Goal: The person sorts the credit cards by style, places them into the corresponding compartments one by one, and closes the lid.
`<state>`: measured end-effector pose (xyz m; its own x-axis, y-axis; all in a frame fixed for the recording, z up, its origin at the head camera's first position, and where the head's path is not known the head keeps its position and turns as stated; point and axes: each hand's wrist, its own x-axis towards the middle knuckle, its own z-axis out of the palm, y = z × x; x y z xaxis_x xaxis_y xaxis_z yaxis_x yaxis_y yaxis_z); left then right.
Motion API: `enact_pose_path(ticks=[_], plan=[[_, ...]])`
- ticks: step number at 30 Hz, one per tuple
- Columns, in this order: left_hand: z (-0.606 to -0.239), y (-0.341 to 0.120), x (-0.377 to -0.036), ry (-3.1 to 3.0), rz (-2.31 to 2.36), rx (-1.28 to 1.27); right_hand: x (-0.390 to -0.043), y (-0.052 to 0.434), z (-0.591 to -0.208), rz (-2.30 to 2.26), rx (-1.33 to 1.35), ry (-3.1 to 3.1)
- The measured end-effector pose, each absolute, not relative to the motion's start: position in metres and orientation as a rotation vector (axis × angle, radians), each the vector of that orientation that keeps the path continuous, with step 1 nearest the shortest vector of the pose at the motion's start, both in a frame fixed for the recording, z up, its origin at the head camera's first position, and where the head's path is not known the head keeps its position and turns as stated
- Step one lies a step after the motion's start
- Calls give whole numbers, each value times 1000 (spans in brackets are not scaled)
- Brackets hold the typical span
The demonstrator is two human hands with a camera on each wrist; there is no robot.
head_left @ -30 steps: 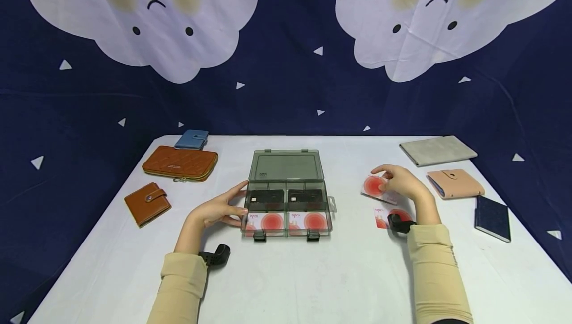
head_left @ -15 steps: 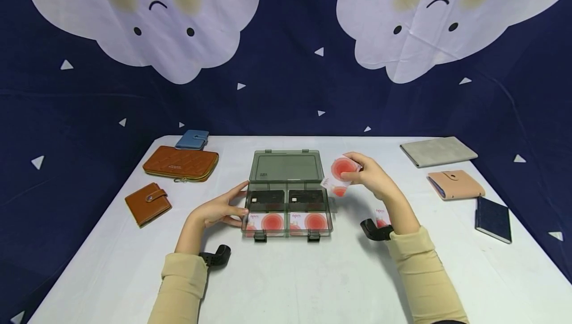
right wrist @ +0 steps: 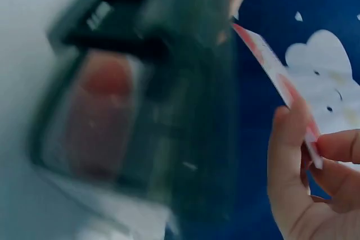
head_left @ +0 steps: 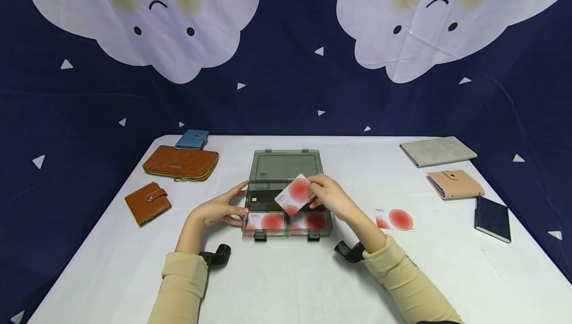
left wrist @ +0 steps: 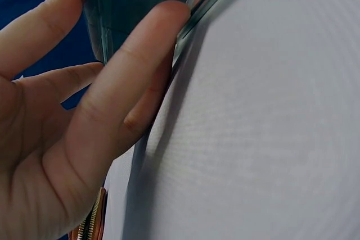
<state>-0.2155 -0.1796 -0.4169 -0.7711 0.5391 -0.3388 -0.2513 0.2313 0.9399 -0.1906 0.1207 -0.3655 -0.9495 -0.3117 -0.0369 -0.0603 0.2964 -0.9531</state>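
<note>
A grey-green see-through plastic box (head_left: pixel 286 232) stands with its lid (head_left: pixel 286 166) laid back. Black cards (head_left: pixel 264 200) lie in its rear compartments, and white cards (head_left: pixel 263 221) with red circles in the front ones. My left hand (head_left: pixel 219 209) rests against the box's left wall, fingers spread; in the left wrist view, the thumb (left wrist: pixel 135 60) lies along that wall. Over the box, my right hand (head_left: pixel 330 196) pinches a white card (head_left: pixel 296 194) with a red circle, tilted, between thumb and fingers. It overlaps the right rear compartment in the head view.
Another red-circle card (head_left: pixel 395 219) lies right of the box. To the left lie a brown snap wallet (head_left: pixel 148 203), a brown zip purse (head_left: pixel 180 162) and a blue wallet (head_left: pixel 192 139). Grey (head_left: pixel 438 151), peach (head_left: pixel 456 184) and navy (head_left: pixel 492 218) wallets lie at the right.
My right hand has lifted a card from the table at right and carried it leftward over the box. The other loose card stays behind. My left hand keeps its place at the box.
</note>
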Motion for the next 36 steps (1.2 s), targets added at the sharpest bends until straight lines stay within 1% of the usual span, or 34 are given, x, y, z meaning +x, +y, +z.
enact_pose_path(ticks=[3,9,17,20,25,36], plan=[[-417,-180,-216,1875,1605,266,-187,112,-372,-1694,-358,2331],[-418,-180,-216,1879,1602,261,-181,103,-382,-1311,-518,2559],[-417,-180,-217,1887,1594,265,-175,96,-386,-933,-610,2731],[-417,-180,-217,1886,1595,266,-176,96,-388,-946,-605,2738],[-417,-180,-216,1879,1599,259,-176,95,-389,-1137,-598,2588],[-416,-180,-216,1876,1603,254,-169,91,-387,-936,-773,2488]])
